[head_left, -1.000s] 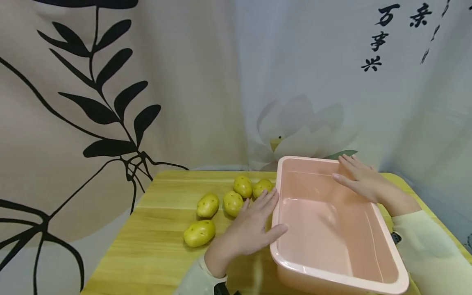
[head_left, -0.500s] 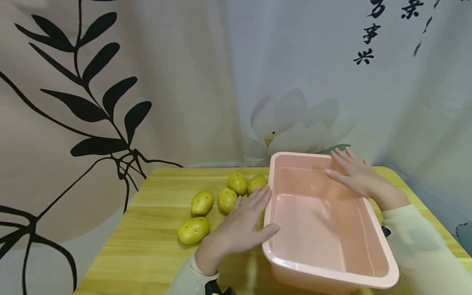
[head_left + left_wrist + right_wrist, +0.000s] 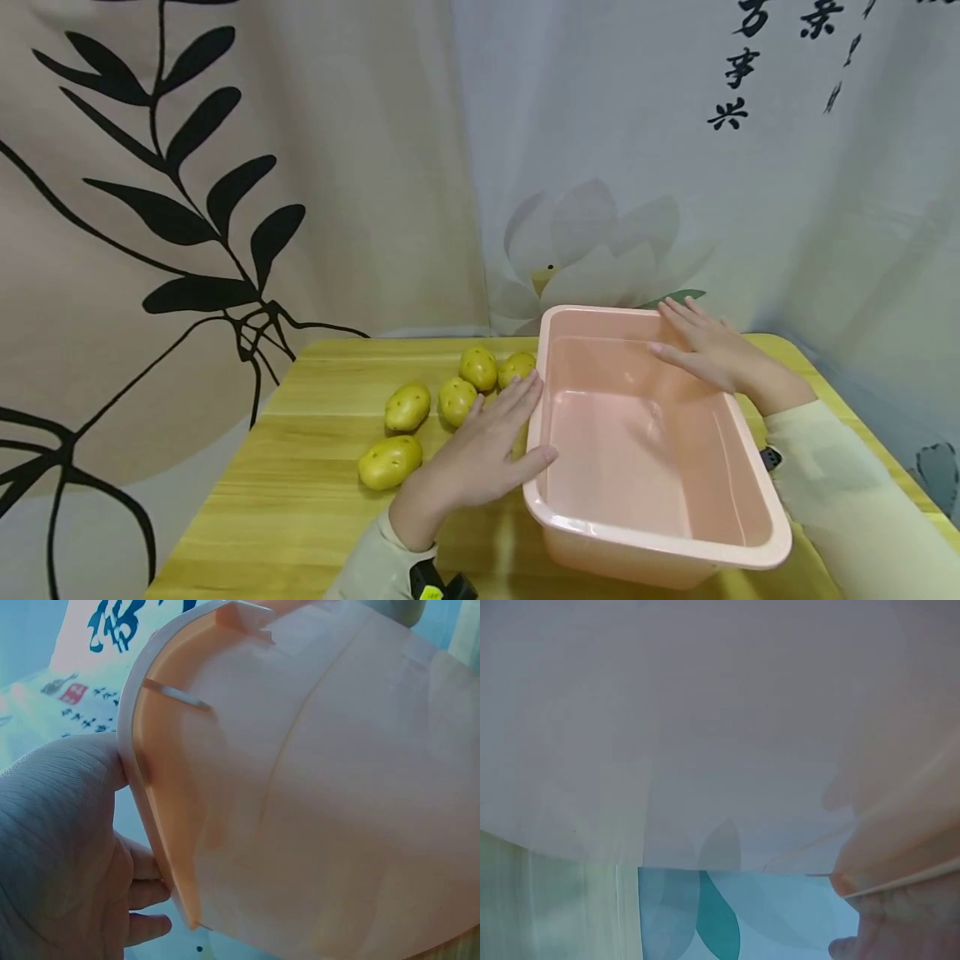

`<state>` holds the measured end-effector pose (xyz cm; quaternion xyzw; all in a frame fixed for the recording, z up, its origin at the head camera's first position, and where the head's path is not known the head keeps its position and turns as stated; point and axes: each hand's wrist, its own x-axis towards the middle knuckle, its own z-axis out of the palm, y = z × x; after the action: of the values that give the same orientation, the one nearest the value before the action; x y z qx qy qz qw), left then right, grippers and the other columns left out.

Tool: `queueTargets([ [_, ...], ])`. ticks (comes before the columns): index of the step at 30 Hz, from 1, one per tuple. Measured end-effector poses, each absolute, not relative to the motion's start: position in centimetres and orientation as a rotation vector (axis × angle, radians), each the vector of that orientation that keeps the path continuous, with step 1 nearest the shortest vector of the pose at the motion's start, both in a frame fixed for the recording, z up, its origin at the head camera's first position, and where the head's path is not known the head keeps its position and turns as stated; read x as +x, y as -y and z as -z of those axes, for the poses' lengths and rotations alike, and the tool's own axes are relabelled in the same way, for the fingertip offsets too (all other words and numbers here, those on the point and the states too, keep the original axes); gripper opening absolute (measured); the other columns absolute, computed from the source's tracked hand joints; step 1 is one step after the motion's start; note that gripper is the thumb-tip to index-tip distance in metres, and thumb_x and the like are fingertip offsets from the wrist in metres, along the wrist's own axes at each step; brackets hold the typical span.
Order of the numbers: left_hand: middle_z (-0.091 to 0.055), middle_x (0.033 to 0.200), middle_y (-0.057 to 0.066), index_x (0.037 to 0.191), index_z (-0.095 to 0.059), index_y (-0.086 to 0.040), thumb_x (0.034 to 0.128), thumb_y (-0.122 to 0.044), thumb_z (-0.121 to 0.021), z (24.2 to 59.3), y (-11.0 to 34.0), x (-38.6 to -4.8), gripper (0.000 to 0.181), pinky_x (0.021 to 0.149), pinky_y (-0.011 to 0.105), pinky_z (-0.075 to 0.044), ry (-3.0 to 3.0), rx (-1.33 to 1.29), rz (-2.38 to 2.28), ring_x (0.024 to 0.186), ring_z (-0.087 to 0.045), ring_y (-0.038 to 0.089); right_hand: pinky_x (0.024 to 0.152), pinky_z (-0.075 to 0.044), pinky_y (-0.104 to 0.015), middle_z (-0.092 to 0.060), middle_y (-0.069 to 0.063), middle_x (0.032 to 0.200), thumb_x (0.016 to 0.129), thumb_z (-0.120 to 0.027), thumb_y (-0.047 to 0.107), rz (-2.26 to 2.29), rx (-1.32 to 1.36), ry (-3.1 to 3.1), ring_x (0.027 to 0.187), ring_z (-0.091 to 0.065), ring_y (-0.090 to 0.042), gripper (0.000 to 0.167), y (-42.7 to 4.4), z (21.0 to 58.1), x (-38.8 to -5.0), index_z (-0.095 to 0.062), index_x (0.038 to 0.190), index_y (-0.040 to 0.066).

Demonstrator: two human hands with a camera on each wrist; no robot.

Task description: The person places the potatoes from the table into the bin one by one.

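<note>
A pink plastic basin (image 3: 660, 542) stands on the wooden table, with nothing inside it. My left hand (image 3: 487, 454) lies against its left rim, fingers straight and thumb just over the edge. On the far right side my right hand (image 3: 708, 354) rests on the rim, fingers extended. In the left wrist view the basin's outer wall (image 3: 322, 772) fills most of the picture, the left hand (image 3: 67, 847) touching the rim. Part of the right hand (image 3: 915, 922) shows below the wall in the right wrist view. Several yellow potatoes (image 3: 390, 462) lie left of the basin.
The farthest right potato (image 3: 516, 367) sits close by the basin's left rim. Behind the table (image 3: 285, 492) hangs a curtain (image 3: 390, 167) printed with dark leaves and a pale flower. The table's back edge runs just behind the basin.
The head view has shifted a little. The basin has slid slightly left, toward the potatoes, with both hands still on its rim.
</note>
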<state>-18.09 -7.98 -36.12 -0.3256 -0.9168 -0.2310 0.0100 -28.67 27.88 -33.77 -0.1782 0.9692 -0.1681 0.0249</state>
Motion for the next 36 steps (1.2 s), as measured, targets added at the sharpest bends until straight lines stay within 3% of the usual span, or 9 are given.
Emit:
queueTargets([
  [7,-0.002,0.161,-0.006,0.155,-0.010,-0.017,0.0949,-0.064,-0.035,35.8,8.3,-18.1,0.080,0.112,0.061,-0.008,2.859,-1.013,0.730,0.145,0.001,0.009,0.105,0.007,-0.069,-0.004,-0.010,0.161,0.094,-0.042,0.063,0.491,-0.553,-3.008,0.145,0.007,-0.035,0.084,-27.6,33.6,-29.2,-0.009,0.156,0.015],
  [23,0.003,0.160,-0.009,0.155,-0.009,-0.019,0.0944,-0.067,-0.031,35.8,8.5,-17.5,0.080,0.111,0.061,-0.007,2.889,-1.003,0.695,0.145,0.001,0.009,0.105,-0.001,-0.070,-0.009,-0.018,0.159,0.096,-0.040,0.060,0.501,-0.585,-2.989,0.145,0.003,-0.038,0.083,-27.2,34.1,-28.8,-0.012,0.155,0.009],
  [36,-0.010,0.159,-0.009,0.154,-0.021,-0.024,0.0925,-0.070,-0.031,35.1,11.2,-18.1,0.078,0.113,0.057,-0.011,2.895,-0.944,0.562,0.146,-0.006,0.014,0.105,0.000,-0.071,-0.006,-0.015,0.160,0.096,-0.036,0.063,0.448,-0.571,-3.001,0.145,0.005,-0.038,0.083,-27.1,34.0,-28.9,-0.009,0.155,0.011],
])
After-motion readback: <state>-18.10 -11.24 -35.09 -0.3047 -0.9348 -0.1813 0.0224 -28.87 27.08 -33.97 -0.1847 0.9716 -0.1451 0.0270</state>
